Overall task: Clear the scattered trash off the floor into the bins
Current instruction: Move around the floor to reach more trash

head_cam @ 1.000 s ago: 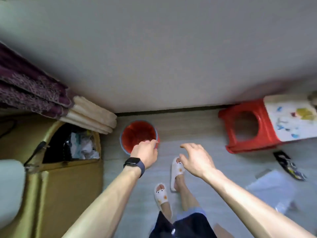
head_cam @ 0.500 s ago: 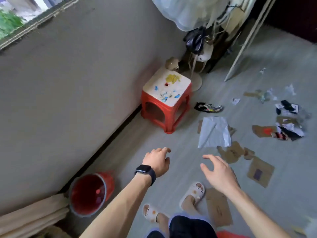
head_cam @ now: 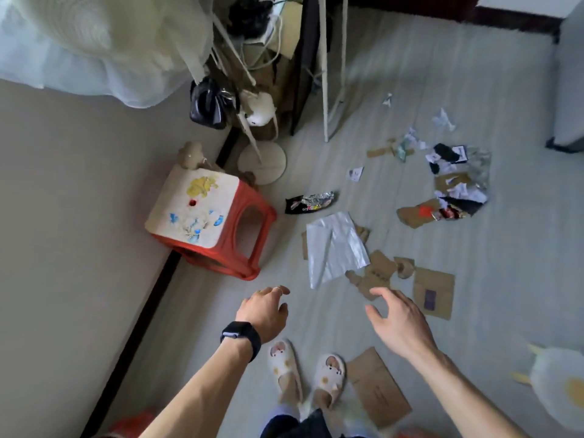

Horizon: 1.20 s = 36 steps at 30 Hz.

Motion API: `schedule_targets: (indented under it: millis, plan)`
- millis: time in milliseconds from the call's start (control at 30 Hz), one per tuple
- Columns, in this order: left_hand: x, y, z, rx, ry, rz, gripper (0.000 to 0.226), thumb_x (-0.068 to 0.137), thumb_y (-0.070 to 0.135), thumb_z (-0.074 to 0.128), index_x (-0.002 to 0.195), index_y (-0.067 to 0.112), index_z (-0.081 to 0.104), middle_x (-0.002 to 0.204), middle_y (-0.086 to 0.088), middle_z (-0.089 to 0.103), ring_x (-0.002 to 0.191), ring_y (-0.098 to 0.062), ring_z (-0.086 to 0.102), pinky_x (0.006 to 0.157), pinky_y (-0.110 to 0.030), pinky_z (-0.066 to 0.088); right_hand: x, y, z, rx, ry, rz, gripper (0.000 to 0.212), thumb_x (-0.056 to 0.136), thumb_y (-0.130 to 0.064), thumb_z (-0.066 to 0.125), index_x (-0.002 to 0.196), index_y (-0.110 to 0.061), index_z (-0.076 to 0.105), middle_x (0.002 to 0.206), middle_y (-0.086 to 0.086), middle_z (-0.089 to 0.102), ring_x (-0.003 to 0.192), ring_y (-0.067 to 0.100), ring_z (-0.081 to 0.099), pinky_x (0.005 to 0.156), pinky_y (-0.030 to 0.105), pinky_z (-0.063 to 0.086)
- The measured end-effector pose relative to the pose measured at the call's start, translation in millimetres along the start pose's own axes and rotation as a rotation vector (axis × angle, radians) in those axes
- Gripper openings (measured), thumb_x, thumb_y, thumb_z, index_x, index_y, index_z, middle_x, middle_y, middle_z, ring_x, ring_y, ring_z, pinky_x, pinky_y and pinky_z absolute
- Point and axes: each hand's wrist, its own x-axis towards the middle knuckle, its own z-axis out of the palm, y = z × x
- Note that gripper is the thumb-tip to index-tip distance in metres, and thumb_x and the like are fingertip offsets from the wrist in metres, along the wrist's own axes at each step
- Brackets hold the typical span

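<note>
Trash lies scattered over the grey floor ahead of me. A white plastic sheet [head_cam: 335,248] is closest, with torn cardboard pieces [head_cam: 376,273] and a flat cardboard panel [head_cam: 434,292] just right of it. A black foil wrapper [head_cam: 309,202] lies beyond the sheet. A heap of paper, foil and cardboard scraps [head_cam: 455,188] sits farther right. Another cardboard piece [head_cam: 377,388] lies beside my right foot. My left hand [head_cam: 264,311] and my right hand [head_cam: 399,320] both hover above the floor, fingers relaxed, holding nothing. A sliver of the red bin [head_cam: 132,426] shows at the bottom edge.
A red stool with a painted white top [head_cam: 196,213] stands against the wall at left. Behind it are a fan base [head_cam: 262,162], a black bag [head_cam: 208,104] and a cluttered rack with white poles [head_cam: 324,74]. A pale round object [head_cam: 559,390] sits at bottom right.
My view has swung from the red bin at the wall round to the littered floor. Both hands stayed out in front, empty, and the bin has slipped to the bottom edge.
</note>
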Motion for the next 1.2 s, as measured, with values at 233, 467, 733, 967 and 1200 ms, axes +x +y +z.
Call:
schedule_targets:
  millis: [233,467,733,967,1200]
  plan:
    - [116.3,44.0,-2.3,0.01,-0.09,-0.007,0.04,0.094,0.035,0.045,0.134,0.035,0.048,0.134,0.006,0.056,0.12,-0.021,0.054,0.099,-0.037,0.046,90.3,44.1,-20.1,-0.03,-0.014,0.104,0.037,0.093,-0.04,0.056,0.129,-0.029,0.054,0.133,-0.006,0.059,0.123,0.019,0.054,0.092,0.03,0.044]
    - [245.5,59.6,-3.5,0.023,-0.151,-0.037,0.043,0.095,0.033,0.047,0.137,0.032,0.047,0.137,0.004,0.053,0.117,-0.02,0.056,0.096,-0.034,0.047,207.7,61.6,-30.4,-0.081,-0.088,0.15,0.039,0.095,-0.043,0.052,0.132,-0.032,0.05,0.137,-0.01,0.056,0.124,0.017,0.053,0.094,0.031,0.043]
    - [351.1,65.8,27.2,-0.035,-0.185,-0.147,0.042,0.094,0.034,0.048,0.136,0.033,0.047,0.136,0.004,0.051,0.116,-0.02,0.053,0.097,-0.034,0.043,359.2,83.7,-32.5,-0.204,-0.184,0.064,0.045,0.094,-0.045,0.052,0.135,-0.025,0.047,0.133,-0.002,0.058,0.119,0.021,0.057,0.094,0.037,0.05]
    - [424.8,73.2,79.9,-0.182,-0.181,-0.352,0.042,0.096,0.036,0.048,0.137,0.033,0.046,0.137,0.006,0.05,0.118,-0.017,0.051,0.102,-0.032,0.043,522.7,100.8,-17.1,-0.334,-0.306,-0.081,0.041,0.096,-0.041,0.049,0.134,-0.024,0.045,0.135,0.0,0.057,0.121,0.024,0.055,0.094,0.036,0.049]
    - [546.9,79.0,138.4,-0.228,-0.063,-0.495,0.044,0.094,0.041,0.05,0.137,0.035,0.046,0.143,0.007,0.044,0.123,-0.017,0.049,0.104,-0.034,0.043,695.5,136.9,23.0,-0.457,-0.345,-0.217,0.049,0.095,-0.038,0.051,0.14,-0.022,0.04,0.139,0.006,0.05,0.126,0.027,0.048,0.098,0.036,0.043]
